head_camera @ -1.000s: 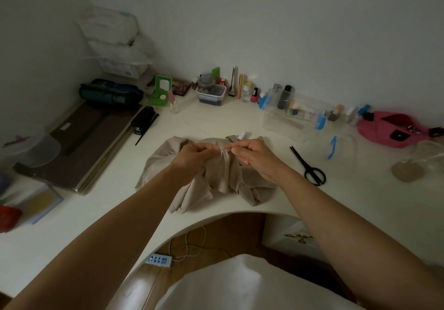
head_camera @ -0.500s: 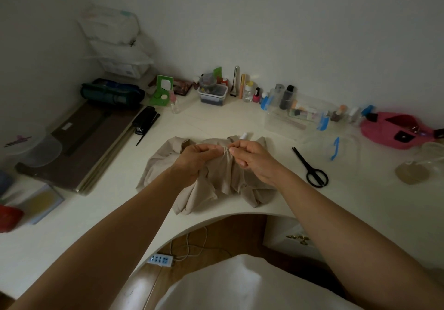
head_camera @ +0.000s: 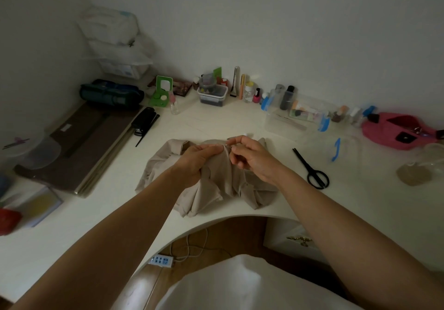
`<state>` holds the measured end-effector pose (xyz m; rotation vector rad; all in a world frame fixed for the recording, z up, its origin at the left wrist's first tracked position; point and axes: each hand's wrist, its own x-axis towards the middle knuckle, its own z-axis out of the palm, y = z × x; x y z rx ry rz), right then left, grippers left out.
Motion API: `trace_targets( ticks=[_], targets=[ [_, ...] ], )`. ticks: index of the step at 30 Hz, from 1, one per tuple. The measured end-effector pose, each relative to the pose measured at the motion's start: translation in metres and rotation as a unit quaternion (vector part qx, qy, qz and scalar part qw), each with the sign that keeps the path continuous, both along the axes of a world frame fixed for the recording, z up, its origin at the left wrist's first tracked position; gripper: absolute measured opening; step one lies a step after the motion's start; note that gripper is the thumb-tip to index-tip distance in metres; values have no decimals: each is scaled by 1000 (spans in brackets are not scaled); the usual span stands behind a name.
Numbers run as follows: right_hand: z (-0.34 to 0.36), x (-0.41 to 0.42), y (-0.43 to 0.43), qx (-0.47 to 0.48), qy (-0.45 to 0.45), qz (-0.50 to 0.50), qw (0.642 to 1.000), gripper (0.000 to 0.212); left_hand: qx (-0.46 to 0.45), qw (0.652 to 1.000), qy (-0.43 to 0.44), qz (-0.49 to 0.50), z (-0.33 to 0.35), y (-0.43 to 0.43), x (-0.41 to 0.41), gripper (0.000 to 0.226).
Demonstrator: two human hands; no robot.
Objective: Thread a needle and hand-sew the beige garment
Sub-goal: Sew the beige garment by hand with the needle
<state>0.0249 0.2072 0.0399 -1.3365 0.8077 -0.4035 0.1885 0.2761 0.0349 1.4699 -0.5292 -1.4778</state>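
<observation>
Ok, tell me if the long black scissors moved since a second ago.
No. The long black scissors lie unchanged beside the clear blue-clipped plastic box.

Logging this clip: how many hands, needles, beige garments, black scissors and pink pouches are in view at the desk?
hands: 2, the left hand and the right hand
needle: 1, a small glint at the right fingertips
beige garment: 1
black scissors: 1
pink pouch: 1
total: 6

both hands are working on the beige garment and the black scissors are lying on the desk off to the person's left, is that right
Not quite. The black scissors lie on the desk to the person's right, beyond the right hand, not to the left. The head view shows this. The left hand and the right hand are both on the beige garment.
</observation>
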Motion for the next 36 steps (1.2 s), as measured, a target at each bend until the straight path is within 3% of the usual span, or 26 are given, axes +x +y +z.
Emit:
trace_targets(
  ticks=[9, 19, 24, 28, 32, 36],
  targets=[
    [2, 5, 3, -53, 21, 23, 998, 22, 34, 999, 20, 19, 0, -3, 2, 32],
    [-2, 5, 0, -48, 23, 25, 998, 17, 21, 998, 45, -27, 8, 0, 2, 30],
    [-9, 2, -3, -134, 96, -29, 986, 22, 16, 991, -136, 9, 8, 1, 0, 10],
    [-8, 7, -4, -214, 82, -35, 973, 12, 3, 976, -216, 3, 10, -1, -6, 10],
    [-8, 17, -5, -284, 88, -54, 953, 5, -11, 971, -238, -16, 15, -4, -12, 14],
    [2, 23, -1, -342, 25, -57, 937, 7, 11, 964, -265, -7, 15, -5, -12, 11]
  ],
)
